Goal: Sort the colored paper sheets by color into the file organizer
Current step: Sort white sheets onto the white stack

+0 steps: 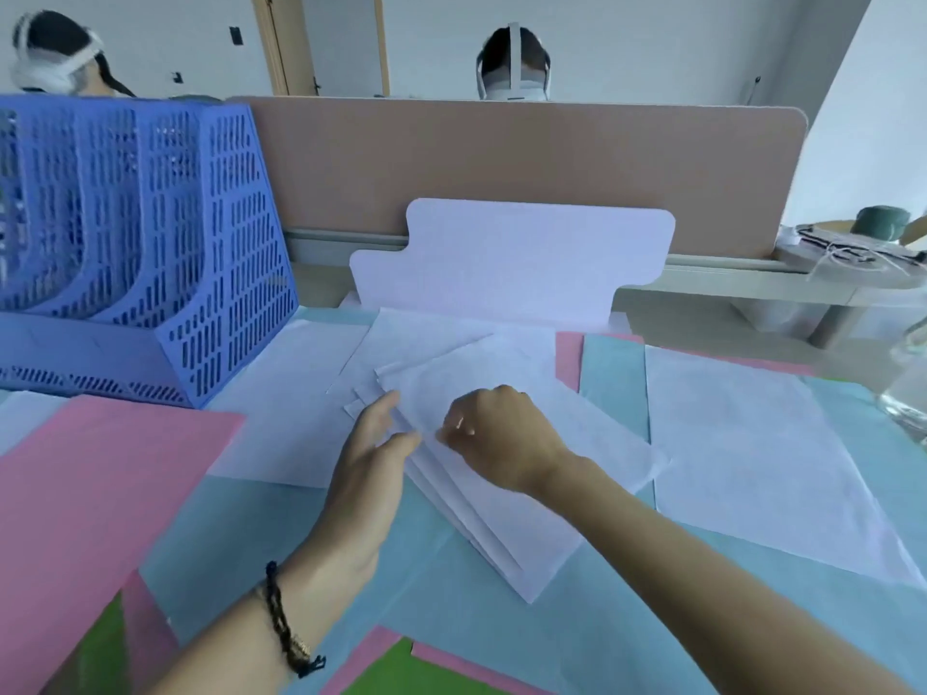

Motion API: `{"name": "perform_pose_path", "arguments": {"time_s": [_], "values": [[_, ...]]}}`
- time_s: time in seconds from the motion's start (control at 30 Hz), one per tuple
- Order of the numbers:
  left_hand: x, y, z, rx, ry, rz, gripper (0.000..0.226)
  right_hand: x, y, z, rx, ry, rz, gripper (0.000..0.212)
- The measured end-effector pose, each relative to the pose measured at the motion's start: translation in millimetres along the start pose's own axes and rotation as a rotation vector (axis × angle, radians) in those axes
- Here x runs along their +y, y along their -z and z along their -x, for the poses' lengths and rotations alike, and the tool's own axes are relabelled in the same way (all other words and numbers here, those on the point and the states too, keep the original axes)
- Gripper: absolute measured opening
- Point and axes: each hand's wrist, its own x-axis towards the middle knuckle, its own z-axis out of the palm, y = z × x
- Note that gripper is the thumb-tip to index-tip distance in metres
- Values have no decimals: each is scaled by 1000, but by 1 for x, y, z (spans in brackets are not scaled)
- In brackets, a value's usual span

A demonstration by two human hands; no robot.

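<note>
Stack of white sheets [481,474] at the middle of the desk, fanned and skewed, lying on a light blue sheet [301,534]. Left hand [368,474] laid along the stack's left edge, fingers straight and slightly spread, fingertips touching the stepped edges, gripping nothing. Right hand [494,438] on top of the stack, fingers curled under, thumb and forefinger apparently pinching the upper sheet near its left edge. Dark braided bracelet [286,624] on the left wrist.

More white sheets around: one [286,408] just left of the stack, partly under it, another [762,453] well to the right, flat on the blue. Pink sheet [85,504] at near left, overlapping the blue; a pink strip [569,356] showing at far right of the stack; green [95,649] peeking out at the near left corner.

Blue perforated file organizer [165,243] at far left, upright, its compartments open toward the left; contents not discernible. White shaped board [511,258] standing just beyond the stack, leaning on a tan desk divider [501,158]. Beyond the divider, two people wearing headsets, one at far left [55,57], one at centre [514,62]. Clutter with white cord [853,253] on the far right desk.
</note>
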Motion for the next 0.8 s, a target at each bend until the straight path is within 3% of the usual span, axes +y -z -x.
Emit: {"name": "perform_pose_path", "arguments": {"time_s": [0.07,0.13,0.2,0.27,0.47,0.63,0.73,0.8], "values": [[1,-1,0,38,45,35,49,17,10,-7,105,-109,-160,23],[5,-3,0,46,87,81,52,47,26,-14,190,-251,42,23],[8,-6,1,29,129,134,64,79,35,-15,90,-403,238,35],[9,-11,-2,27,157,189,64,97,34,-10,-32,-467,235,45],[2,-18,-33,162,263,444,43,105,29,-1,1,-430,143,51],[8,-15,-47,74,355,501,21,109,30,2,26,-434,95,50],[4,-21,-53,-5,349,365,22,110,33,4,24,-388,37,46],[-4,-26,-59,14,258,187,32,114,44,9,-9,-325,-170,41]]}}
